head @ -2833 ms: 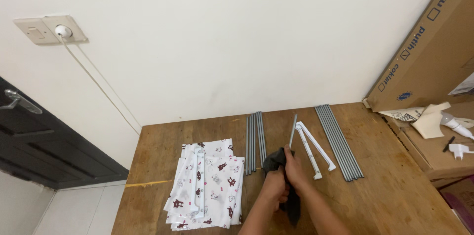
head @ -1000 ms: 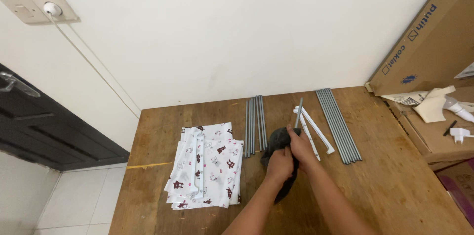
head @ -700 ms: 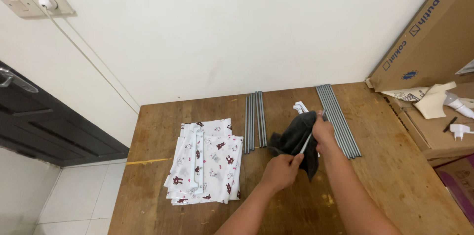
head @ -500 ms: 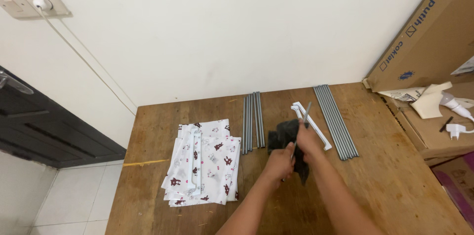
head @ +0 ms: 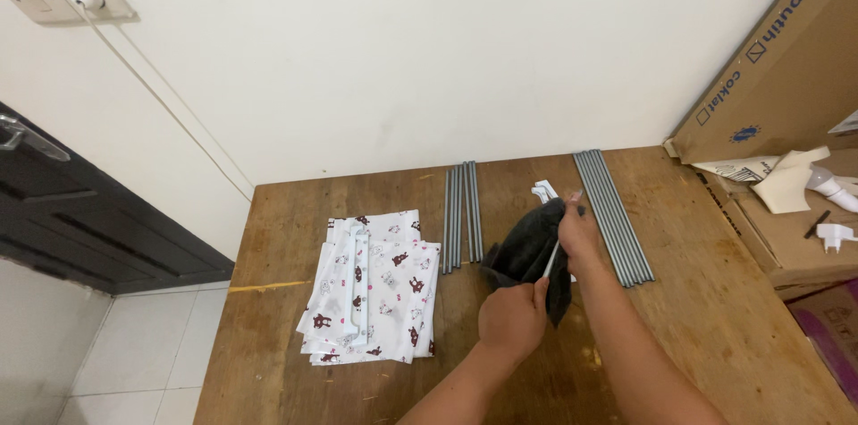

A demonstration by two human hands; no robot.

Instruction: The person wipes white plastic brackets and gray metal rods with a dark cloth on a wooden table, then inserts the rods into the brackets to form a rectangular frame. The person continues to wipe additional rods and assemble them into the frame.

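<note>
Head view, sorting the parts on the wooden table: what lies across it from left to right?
Patterned fabric stack → short grey rods → dark cloth held in the hands → long grey rods → cardboard boxes.

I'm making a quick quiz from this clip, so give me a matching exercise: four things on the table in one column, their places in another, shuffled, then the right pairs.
Things:
1. dark cloth
2. patterned fabric
3. larger bundle of grey rods
4. smaller bundle of grey rods

Places:
A. nearest the cardboard box
B. just right of the patterned fabric
C. in the right hand, around a thin rod
D. under a white plastic bar

Pairs: 1-C, 2-D, 3-A, 4-B
</note>
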